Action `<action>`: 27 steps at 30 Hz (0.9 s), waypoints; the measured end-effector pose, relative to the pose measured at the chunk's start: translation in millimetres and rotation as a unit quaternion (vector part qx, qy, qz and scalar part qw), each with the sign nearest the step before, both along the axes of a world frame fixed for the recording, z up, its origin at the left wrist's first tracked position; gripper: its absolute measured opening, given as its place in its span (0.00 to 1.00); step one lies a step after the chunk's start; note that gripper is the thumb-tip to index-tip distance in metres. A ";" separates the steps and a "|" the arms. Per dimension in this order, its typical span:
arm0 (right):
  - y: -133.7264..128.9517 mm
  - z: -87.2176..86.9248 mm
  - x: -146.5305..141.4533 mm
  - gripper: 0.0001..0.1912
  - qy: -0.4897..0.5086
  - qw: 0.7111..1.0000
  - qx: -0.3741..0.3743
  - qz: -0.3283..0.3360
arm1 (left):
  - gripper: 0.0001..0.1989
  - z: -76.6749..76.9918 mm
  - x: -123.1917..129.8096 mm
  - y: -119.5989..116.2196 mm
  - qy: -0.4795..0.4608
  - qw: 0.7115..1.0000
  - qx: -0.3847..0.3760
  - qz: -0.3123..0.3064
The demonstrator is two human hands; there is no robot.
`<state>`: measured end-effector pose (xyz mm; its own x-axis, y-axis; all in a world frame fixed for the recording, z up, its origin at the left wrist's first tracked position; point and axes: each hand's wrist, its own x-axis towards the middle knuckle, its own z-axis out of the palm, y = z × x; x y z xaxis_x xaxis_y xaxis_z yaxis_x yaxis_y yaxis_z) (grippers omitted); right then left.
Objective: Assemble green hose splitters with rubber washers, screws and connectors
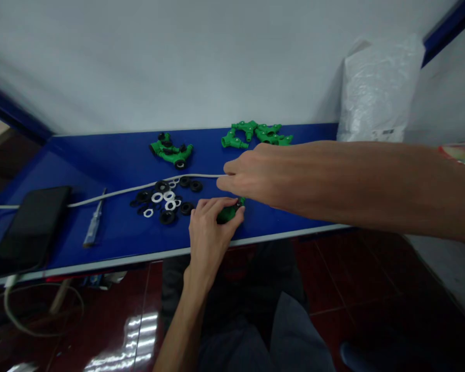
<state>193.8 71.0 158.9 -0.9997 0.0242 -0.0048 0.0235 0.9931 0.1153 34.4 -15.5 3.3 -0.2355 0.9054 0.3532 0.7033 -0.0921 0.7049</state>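
My left hand (207, 225) is closed round a green plastic hose fitting (227, 214) near the table's front edge, thumb and forefinger at its dark end. Just above and to the right hovers my right hand (250, 174), its fingers curled downward; anything in them is hidden behind the hand. Left of the hands lie loose black rings (168, 217) and white washers (157, 197). Behind these rests a group of green Y-shaped fittings with black parts on them (172, 151). Several plain green fittings (236, 138) lie at the back, partly covered by my right arm.
A white cable (139, 187) crosses the blue table (112, 160) and passes behind my right hand. At the left are a black phone (29, 227) and a clear-handled screwdriver (93, 225). A plastic-wrapped white package (377, 93) leans against the back wall at right.
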 end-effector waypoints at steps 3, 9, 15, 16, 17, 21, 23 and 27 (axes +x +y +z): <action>-3.6 7.8 -3.2 0.18 -0.008 1.000 0.009 -0.025 | 0.04 -0.4 0.4 -0.1 0.000 1.000 0.003 0.003; 1.4 9.9 -9.1 0.18 -0.048 0.997 0.048 -0.038 | 0.05 -0.3 1.7 -0.5 -0.006 1.000 0.014 0.000; 1.5 10.7 -9.0 0.19 -0.073 0.994 0.058 -0.053 | 0.05 -4.0 -0.6 0.9 -0.007 1.000 0.019 -0.006; -0.1 11.9 -7.6 0.19 -0.066 0.995 0.056 -0.045 | 0.05 -4.1 -0.9 1.1 -0.007 1.000 0.020 -0.008; -1.4 12.3 -5.6 0.18 -0.053 0.997 0.054 -0.034 | 0.05 -3.9 -1.0 1.2 -0.007 1.000 0.021 -0.008; 0.7 4.5 2.5 0.19 0.004 0.999 0.049 -0.007 | 0.05 -1.2 0.0 0.3 -0.003 1.000 0.013 0.000; 5.0 -1.9 0.5 0.18 0.009 0.998 0.053 -0.010 | 0.05 0.4 0.7 -0.1 -0.004 1.000 0.012 0.003; 6.5 -3.6 -16.2 0.13 -0.031 0.995 0.086 -0.036 | 0.04 2.1 1.0 -0.1 -0.002 1.000 0.007 -0.001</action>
<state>177.6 77.5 155.3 -0.9932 0.1020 -0.0553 0.0820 0.9544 0.2871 35.4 -15.6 5.5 -0.2361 0.9004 0.3655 0.6998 -0.1034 0.7068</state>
